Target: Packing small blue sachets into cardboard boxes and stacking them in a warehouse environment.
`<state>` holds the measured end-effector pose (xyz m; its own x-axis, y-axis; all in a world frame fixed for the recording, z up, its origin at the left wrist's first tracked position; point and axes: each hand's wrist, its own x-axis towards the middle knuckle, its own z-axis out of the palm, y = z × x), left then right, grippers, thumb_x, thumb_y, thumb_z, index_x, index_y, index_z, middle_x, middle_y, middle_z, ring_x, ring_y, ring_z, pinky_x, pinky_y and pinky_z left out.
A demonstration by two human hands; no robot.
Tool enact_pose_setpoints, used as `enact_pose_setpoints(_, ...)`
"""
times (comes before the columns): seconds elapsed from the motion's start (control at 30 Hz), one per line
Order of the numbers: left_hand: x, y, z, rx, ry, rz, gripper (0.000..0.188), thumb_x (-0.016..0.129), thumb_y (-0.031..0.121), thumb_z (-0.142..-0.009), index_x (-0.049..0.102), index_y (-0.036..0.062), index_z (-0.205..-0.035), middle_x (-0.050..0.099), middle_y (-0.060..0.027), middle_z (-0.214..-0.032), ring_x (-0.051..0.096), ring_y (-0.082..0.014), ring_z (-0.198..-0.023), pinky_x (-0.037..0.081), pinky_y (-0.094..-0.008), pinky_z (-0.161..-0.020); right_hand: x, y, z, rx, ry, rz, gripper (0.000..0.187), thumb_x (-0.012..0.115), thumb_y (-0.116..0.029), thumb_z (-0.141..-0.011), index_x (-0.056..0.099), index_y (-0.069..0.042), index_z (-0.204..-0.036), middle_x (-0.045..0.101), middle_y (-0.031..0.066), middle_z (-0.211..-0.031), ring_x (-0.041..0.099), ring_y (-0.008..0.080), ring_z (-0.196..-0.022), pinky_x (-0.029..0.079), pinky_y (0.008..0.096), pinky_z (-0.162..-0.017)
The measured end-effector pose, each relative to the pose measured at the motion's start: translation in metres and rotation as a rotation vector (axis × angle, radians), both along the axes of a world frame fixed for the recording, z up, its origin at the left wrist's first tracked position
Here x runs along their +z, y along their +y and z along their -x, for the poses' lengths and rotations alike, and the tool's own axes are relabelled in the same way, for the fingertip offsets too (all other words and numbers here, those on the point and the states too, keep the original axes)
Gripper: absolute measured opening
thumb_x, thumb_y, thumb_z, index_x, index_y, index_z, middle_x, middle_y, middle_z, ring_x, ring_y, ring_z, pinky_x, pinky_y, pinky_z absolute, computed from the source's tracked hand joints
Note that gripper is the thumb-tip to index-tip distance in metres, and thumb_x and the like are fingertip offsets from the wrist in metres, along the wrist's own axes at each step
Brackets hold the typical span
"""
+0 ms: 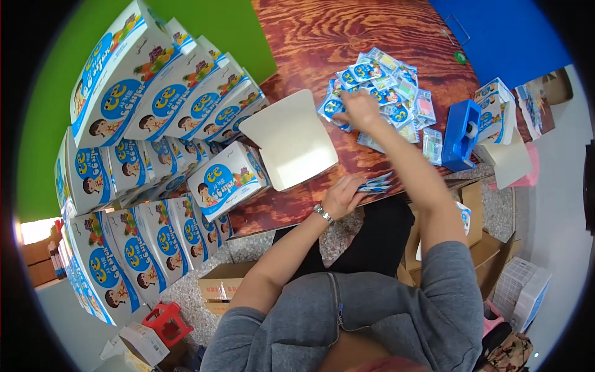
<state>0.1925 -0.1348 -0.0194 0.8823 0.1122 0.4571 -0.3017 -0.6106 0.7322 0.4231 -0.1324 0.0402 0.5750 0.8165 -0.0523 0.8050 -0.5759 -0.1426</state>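
Observation:
My left hand (343, 197), with a watch on its wrist, grips a small stack of blue-and-white sachets (377, 184) at the table's near edge. Farther out, my right hand (359, 110) reaches over a loose pile of similar sachets (398, 80). Its thumb and fingers are apart, around a sachet (332, 106) at the pile's left side, and I see no sachet lifted in them. Left of my left hand stands a printed white carton (226, 181), its white lid (291, 139) raised toward the pile. The carton's inside is mostly hidden.
Printed cartons (167, 102) are stacked high on the left. On the right of the wood-grain table (310, 31) sits a blue tape dispenser (460, 135), with another carton (494, 118) beyond it. Brown cardboard boxes (493, 251) and a red stool (167, 323) are on the floor.

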Motion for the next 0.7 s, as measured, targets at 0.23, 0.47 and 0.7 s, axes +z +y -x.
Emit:
enact_pose_setpoints(0.23, 0.002, -0.001, 0.005, 0.02, 0.011, -0.01, 0.033, 0.074, 0.007, -0.08, 0.061, 0.0011, -0.11, 0.066, -0.0161, -0.104, 0.065, -0.0339, -0.095, 0.053, -0.0401, -0.082, 0.004, 0.006, -0.038, 0.164, 0.436, -0.322, 0.04, 0.074, -0.027, -0.083, 0.061, -0.004, -0.113, 0.066, 0.0208, -0.107, 0.064, 0.0377, -0.1, 0.051, 0.0441, -0.085)
enact_pose_setpoints(0.47, 0.002, -0.002, 0.003, 0.002, 0.035, -0.015, 0.036, 0.075, 0.01, -0.081, 0.062, 0.0012, -0.112, 0.066, -0.0151, -0.106, 0.065, -0.0336, -0.098, 0.054, -0.0393, -0.084, 0.033, 0.01, -0.159, 0.338, 0.063, 0.182, 0.036, 0.071, -0.019, -0.081, 0.063, -0.005, -0.113, 0.066, 0.0176, -0.114, 0.062, 0.0355, -0.111, 0.051, 0.0442, -0.094)
enact_pose_setpoints(0.7, 0.006, 0.002, 0.002, 0.014, 0.063, -0.021, 0.037, 0.075, 0.011, -0.08, 0.062, 0.0024, -0.113, 0.065, -0.015, -0.108, 0.065, -0.0334, -0.1, 0.054, -0.0399, -0.084, 0.031, 0.007, -0.167, 0.26, 0.13, -0.416, 0.058, 0.074, -0.014, -0.08, 0.051, -0.018, -0.133, 0.066, 0.019, -0.117, 0.064, 0.0378, -0.108, 0.052, 0.0453, -0.093)
